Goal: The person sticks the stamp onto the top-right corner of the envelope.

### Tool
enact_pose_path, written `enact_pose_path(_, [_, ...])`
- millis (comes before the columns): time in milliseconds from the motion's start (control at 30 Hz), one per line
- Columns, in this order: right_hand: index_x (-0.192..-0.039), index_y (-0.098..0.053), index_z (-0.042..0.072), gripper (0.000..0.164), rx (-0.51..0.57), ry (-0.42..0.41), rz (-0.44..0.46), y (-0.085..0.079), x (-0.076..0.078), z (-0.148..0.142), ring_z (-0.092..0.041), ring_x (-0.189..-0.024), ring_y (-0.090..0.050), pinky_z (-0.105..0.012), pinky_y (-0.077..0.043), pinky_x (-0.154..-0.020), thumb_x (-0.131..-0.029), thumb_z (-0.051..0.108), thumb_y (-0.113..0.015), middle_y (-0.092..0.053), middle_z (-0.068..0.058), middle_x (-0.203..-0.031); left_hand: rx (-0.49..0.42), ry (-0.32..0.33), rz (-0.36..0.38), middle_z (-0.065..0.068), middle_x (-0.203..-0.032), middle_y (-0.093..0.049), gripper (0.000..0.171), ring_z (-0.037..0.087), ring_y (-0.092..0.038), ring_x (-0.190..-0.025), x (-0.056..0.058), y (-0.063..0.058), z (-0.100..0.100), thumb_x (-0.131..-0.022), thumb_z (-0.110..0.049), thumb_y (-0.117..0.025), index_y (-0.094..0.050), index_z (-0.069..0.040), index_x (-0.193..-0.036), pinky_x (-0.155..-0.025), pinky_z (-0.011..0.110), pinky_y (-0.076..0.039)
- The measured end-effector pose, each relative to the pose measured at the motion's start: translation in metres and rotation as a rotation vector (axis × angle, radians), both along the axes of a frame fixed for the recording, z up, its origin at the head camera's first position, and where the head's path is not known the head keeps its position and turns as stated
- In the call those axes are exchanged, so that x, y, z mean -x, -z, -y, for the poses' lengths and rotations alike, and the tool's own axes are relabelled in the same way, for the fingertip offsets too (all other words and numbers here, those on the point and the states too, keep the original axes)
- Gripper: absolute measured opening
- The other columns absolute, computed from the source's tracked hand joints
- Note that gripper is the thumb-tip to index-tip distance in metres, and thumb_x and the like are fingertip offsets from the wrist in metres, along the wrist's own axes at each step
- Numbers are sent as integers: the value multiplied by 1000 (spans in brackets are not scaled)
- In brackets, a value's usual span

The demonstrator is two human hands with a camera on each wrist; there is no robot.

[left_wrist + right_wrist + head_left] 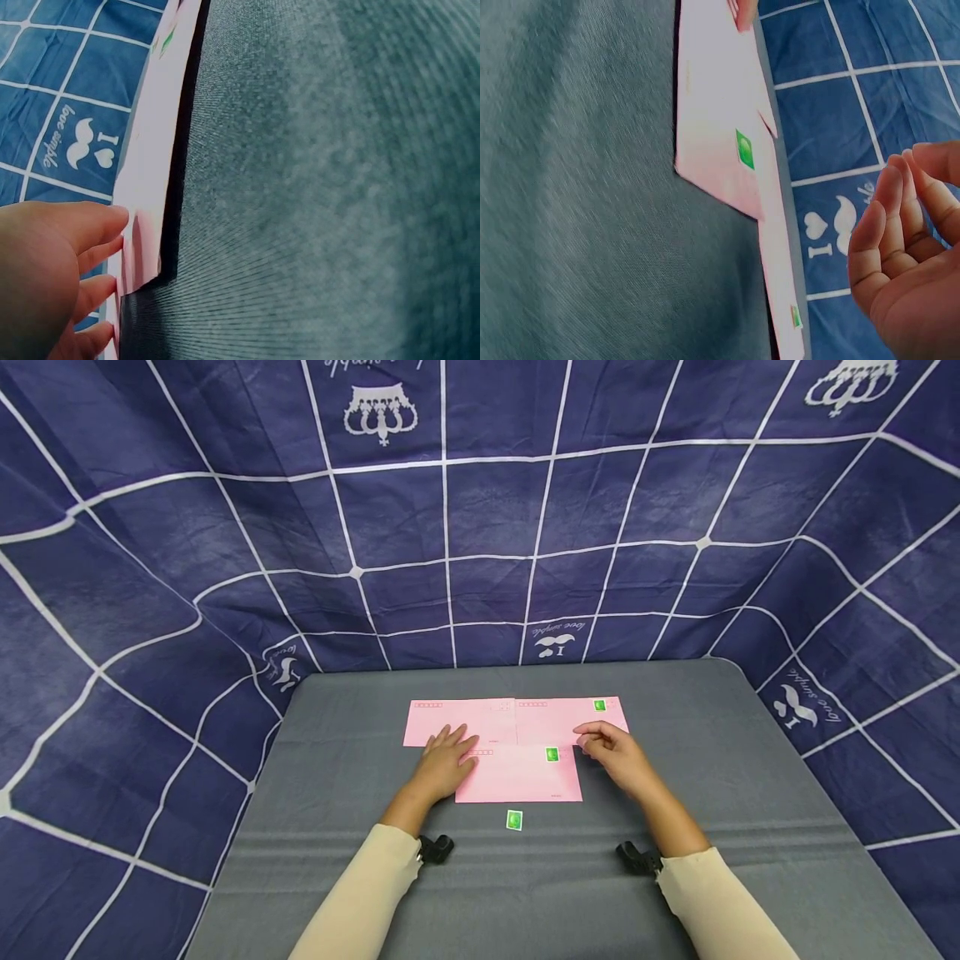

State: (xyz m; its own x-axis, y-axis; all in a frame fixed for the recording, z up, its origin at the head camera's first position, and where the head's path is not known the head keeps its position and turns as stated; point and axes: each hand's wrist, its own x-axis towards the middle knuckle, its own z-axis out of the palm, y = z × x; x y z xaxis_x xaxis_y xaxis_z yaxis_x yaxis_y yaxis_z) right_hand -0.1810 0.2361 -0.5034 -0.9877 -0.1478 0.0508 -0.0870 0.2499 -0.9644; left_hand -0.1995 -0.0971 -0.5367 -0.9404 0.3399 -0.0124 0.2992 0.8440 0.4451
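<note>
At the middle of the grey table (pixel 360 760), three pink envelopes lie flat, with twelve o'clock pointing away from the person. Around the near envelope (pixel 517 781), the left envelope (pixel 483 717) sits at eleven and the right envelope (pixel 555 720) at one; whether their edges overlap or merely meet is hard to tell. The near envelope bears a green stamp (pixel 552 754) in its two o'clock corner, and the right envelope has another (pixel 599 705) likewise; none shows on the left envelope. A loose stamp (pixel 514 820) lies on the cloth at six o'clock, just off the near envelope.

At nine o'clock, the left hand (pixel 442 766) rests with fingers spread and nearly straight across the left envelope and the near envelope's edge, gripping nothing. At three, the right hand (pixel 618 760) hovers with fingers half bent, the thumb close to the fingertips; nothing shows between them.

The envelopes look light, thin and easily creased, apt to slide: a flat palm should steady them, and a side edge suits lifting. The loose stamp is probably flimsy and awkward to pick up; a fingertip pinch at one corner seems best.
</note>
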Motion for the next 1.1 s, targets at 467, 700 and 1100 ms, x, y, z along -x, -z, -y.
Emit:
enact_pose_path(467, [-119, -63, -10, 26, -37, -105, 8, 11, -16, 24, -7, -79, -59, -16, -48, -70, -94, -6, -58, -63, -31, -103, 27, 3, -18, 11, -161, -42, 47, 41, -29, -152, 2, 6, 3, -101, -30, -56, -57, -18, -146, -122, 64, -21])
enact_pose_path(700, [-116, -64, -10, 23, -44, -165, 28, 15, -25, 36, -3, -69, -49, -15, -41, -61, -93, -5, -63, -60, -19, -90, 27, -4, -35, 10, -158, -46, 45, 39, -34, -150, 5, 7, 4, -101, -27, -55, -58, -15, -145, -121, 63, -25])
enact_pose_path(1100, [-110, -70, -1, 20, -161, -214, 34, 21, -38, 52, -3, -72, -56, -14, -46, -66, -90, 1, -68, -70, -10, -89, 53, 0, -53, 9, -159, -46, 43, 38, -35, -150, 3, 1, 3, -104, -21, -51, -56, -16, -146, -121, 60, -27])
